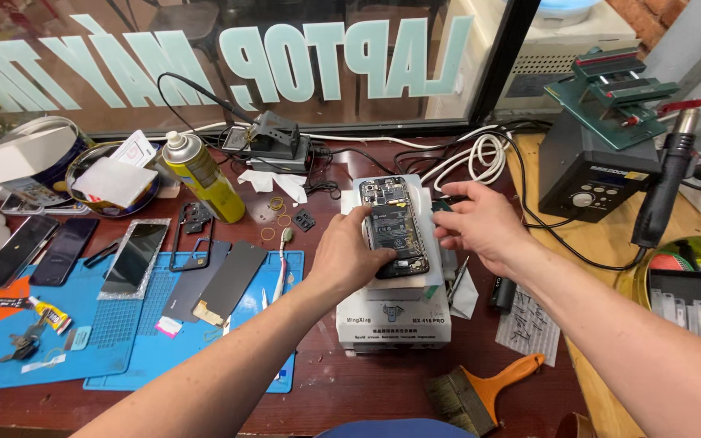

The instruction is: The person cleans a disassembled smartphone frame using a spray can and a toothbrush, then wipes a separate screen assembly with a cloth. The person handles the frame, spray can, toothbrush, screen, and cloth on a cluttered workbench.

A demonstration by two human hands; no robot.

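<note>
- Fingers point(375, 217) of the left hand point(350, 251) were curled and pressed on the left edge of the opened phone point(395, 227), thumb along its lower side, gripping it; fingers of the right hand point(480, 225) were loosely spread, tips touching the phone's right edge near a small dark part, though I could not tell whether they pinched anything.
- Wooden workbench point(367, 389) filled the frame, with a glass pane running across the top.
- Blue work mat point(123, 341) lay at lower left, carrying dark phone panels and a glue tube.
- Hot-air station point(590, 174) stood at upper right, its black handle beside it.
- White box-shaped machine point(395, 312) sat at centre; the phone rested on its top, back cover off, boards and battery exposed.
- Yellow spray can point(200, 178) stood left of centre, near the top.
- Orange-handled brush point(484, 389) lay at bottom centre-right.
- Phone itself, judged from its look: light, stiff and thin, but fragile with the back removed; the frame edges seemed the safe hold, keeping fingertips off the bare circuitry and ribbon cables, and off the battery, which should not be bent or pressed.
</note>
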